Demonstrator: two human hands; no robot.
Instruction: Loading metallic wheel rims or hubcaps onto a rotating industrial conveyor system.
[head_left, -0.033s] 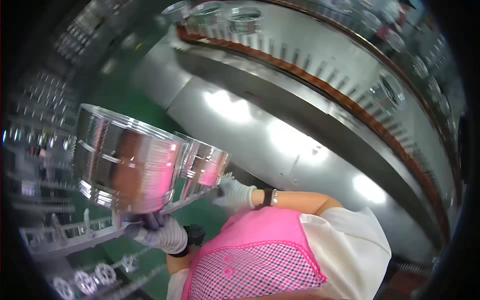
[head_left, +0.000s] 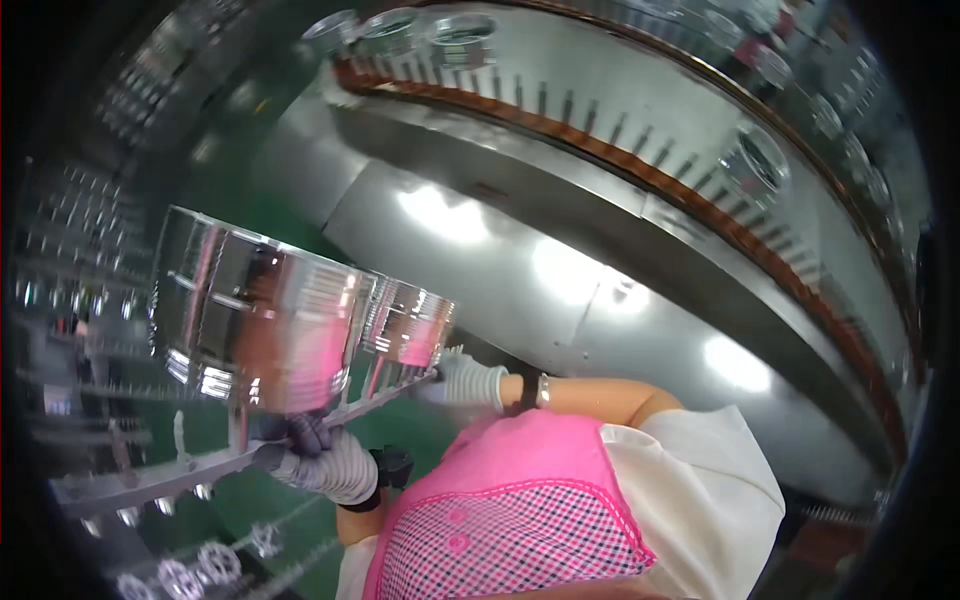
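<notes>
Both my gloved hands hold a long grey bar (head_left: 190,480) set with upright pegs. My left hand (head_left: 325,468) is closed around the bar under a large mirror-bright metal cylinder (head_left: 270,325). Farther along, near the bar's right end, my right hand (head_left: 465,382) is closed on it beside a smaller shiny cylinder (head_left: 408,320). The two cylinders stand on the bar, one close behind the other, their surfaces reflecting pink. Part of the left fingers is hidden beneath the large cylinder.
A curved conveyor with a brown edge (head_left: 600,145) and a row of upright pins runs across the top and right, with shiny round vessels (head_left: 462,40) on it. Below it is a steel panel (head_left: 470,230). Racks of small shiny parts (head_left: 80,220) stand at left. A person (head_left: 765,35) is far off.
The conveyor and panel have shifted slightly left in view. The bar's left end looks a little different in tilt, and both hands keep their hold on it.
</notes>
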